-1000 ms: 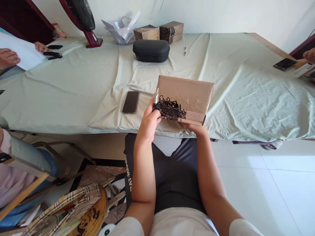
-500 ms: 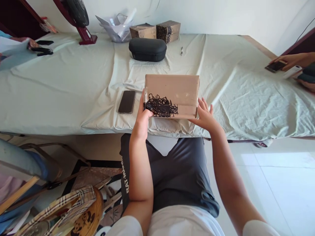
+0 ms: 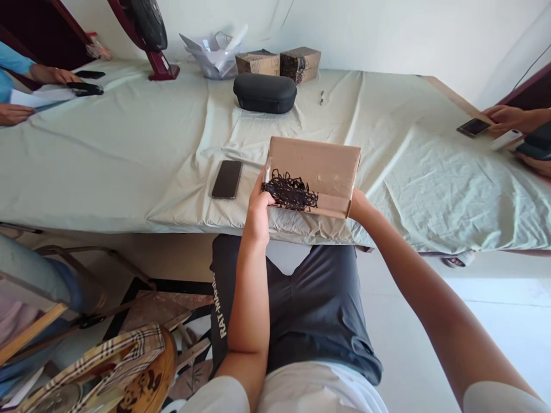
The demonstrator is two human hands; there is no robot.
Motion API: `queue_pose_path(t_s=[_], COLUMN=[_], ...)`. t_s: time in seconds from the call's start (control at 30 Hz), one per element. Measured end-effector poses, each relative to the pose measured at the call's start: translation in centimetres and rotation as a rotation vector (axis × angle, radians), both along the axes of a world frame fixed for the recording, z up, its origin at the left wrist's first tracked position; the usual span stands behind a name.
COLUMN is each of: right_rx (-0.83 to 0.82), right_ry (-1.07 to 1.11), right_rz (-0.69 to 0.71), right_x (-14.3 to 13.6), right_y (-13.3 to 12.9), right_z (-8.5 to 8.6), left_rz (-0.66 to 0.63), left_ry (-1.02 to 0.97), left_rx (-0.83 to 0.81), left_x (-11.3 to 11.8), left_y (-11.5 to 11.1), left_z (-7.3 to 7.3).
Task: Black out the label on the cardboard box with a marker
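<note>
A brown cardboard box point(image 3: 316, 166) with black scribble on its lower left part is held up over the table's front edge, tilted slightly down to the right. My left hand point(image 3: 259, 201) grips its left side, thumb on the scribbled face. My right hand point(image 3: 358, 205) is at the box's lower right corner; its fingers are hidden behind the box, so its grip cannot be made out. A dark phone point(image 3: 227, 179) lies on the cloth left of my left hand. Beyond the box sits a black zip case point(image 3: 264, 93).
On the cloth-covered table point(image 3: 107, 166), two cardboard boxes point(image 3: 300, 64) and a plastic basket point(image 3: 215, 62) stand by the wall. A pen point(image 3: 322, 97) lies nearby. A fan point(image 3: 163, 67) stands back left. Other people's hands are at the far left and right, near phones.
The box has shifted right in view and turned slightly clockwise. My right hand's fingers, spread beside the box before, have gone behind it. My left hand keeps its hold.
</note>
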State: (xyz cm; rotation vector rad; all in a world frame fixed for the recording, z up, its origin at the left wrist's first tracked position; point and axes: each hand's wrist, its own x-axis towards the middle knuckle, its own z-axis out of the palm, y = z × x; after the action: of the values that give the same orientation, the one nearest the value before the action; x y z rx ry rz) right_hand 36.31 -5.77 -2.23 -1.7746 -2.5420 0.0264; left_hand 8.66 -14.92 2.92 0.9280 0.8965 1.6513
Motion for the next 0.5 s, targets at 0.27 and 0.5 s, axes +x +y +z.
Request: queue_pose_path(t_s=[0.27,0.5], right_rx=[-0.003,0.133], right_ry=[-0.038,0.063], right_rz=[-0.278,-0.194], right_x=[-0.8,-0.7], right_y=[0.3,2.0], right_z=[0.7,-1.6], left_rz=[0.104,0.223], left_ry=[0.021,0.006], left_rx=[0.021,-0.017], left_x=[-0.1,-1.1], left_y=[0.0,-0.2], left_z=[0.3,1.1])
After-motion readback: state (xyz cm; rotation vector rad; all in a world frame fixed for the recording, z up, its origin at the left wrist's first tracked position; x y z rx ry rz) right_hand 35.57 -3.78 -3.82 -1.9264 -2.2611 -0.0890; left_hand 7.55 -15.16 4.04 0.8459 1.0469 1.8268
